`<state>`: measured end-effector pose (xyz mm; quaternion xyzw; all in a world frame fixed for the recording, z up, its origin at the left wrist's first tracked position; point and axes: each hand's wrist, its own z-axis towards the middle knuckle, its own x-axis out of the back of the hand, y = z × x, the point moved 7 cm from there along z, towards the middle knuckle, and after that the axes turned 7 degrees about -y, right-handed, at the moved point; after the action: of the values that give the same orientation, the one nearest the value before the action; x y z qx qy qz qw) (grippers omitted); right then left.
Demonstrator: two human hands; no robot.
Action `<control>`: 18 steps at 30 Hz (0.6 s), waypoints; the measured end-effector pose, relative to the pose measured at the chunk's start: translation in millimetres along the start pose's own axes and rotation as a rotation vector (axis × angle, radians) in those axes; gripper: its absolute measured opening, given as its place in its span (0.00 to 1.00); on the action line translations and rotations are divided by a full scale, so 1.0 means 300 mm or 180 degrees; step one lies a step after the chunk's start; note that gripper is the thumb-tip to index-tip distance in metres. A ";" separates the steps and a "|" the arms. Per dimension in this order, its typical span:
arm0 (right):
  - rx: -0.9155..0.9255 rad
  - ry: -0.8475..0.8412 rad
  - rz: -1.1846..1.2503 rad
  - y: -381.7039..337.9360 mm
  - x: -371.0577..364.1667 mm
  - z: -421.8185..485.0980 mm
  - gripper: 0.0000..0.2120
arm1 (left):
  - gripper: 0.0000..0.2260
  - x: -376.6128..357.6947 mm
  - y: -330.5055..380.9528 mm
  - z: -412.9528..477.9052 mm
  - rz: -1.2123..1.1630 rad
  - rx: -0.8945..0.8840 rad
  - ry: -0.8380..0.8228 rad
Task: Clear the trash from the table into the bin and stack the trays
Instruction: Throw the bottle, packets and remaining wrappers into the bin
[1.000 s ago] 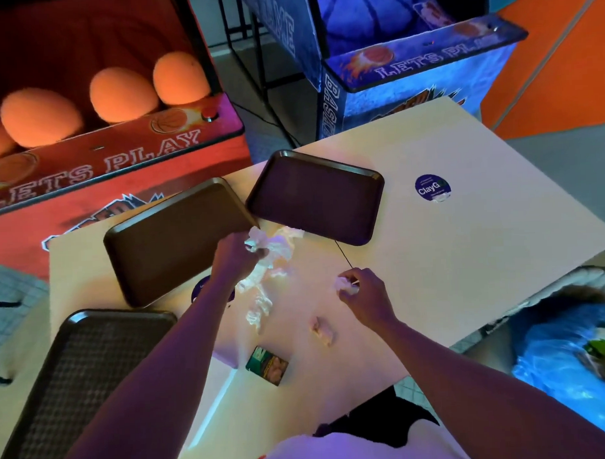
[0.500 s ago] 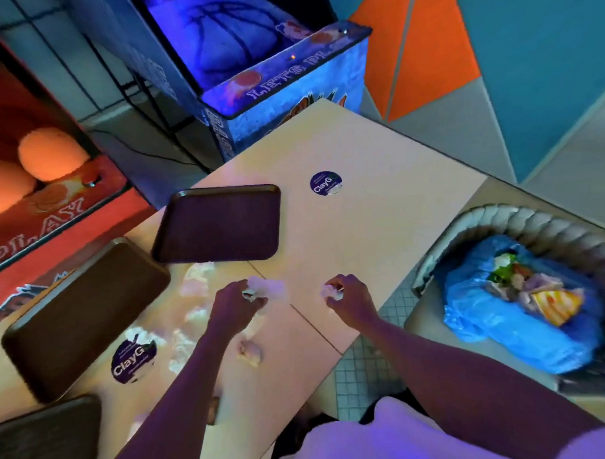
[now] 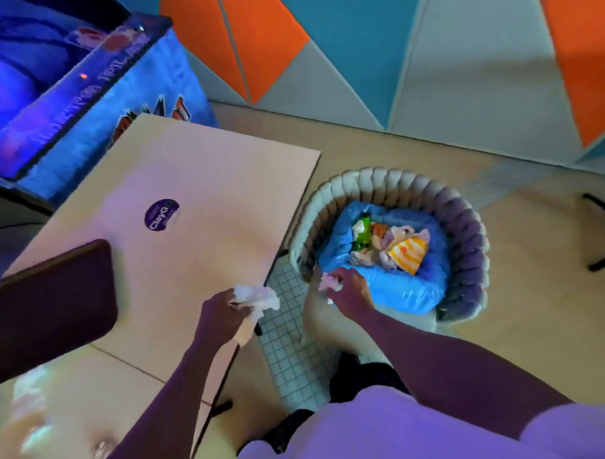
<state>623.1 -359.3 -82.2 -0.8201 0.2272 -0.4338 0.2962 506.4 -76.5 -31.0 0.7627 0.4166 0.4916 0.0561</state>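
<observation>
My left hand grips a crumpled white napkin over the table's right edge. My right hand holds a smaller crumpled tissue just at the near rim of the bin, a woven basket lined with a blue bag that holds wrappers. One dark brown tray lies on the beige table at the left. More white tissue scraps lie blurred on the table at the lower left.
A blue arcade basketball machine stands beyond the table's far end. A round ClayG sticker is on the tabletop. White-tiled floor shows between table and bin. A dark chair leg stands at the right.
Both hands have carried their tissue rightward off the table's middle, the right one out over the gap to the bin's rim. The view has swung right, so the other trays are out of sight.
</observation>
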 end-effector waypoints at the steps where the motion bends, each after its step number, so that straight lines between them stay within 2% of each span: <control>1: -0.0114 0.0051 0.0067 0.047 0.045 0.006 0.17 | 0.15 -0.028 0.058 0.024 0.0068 -0.0039 -0.0064; 6: -0.0451 0.0498 0.0506 0.219 0.233 0.034 0.18 | 0.16 -0.124 0.317 0.173 0.0365 -0.0238 -0.0200; 9: -0.0639 0.0666 0.0733 0.314 0.299 0.043 0.21 | 0.13 -0.188 0.436 0.259 0.0368 -0.0242 -0.0287; 11: -0.0802 0.0786 0.0861 0.386 0.335 0.054 0.19 | 0.12 -0.241 0.512 0.314 0.0379 -0.0257 -0.0370; 18: -0.1314 0.1196 0.1021 0.590 0.444 0.137 0.19 | 0.15 -0.470 0.720 0.516 0.0406 -0.0390 -0.1001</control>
<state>706.8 -558.9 -144.6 -0.7221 0.4874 -0.4702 0.1411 731.3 -263.5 -102.3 0.8502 0.3227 0.3933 0.1357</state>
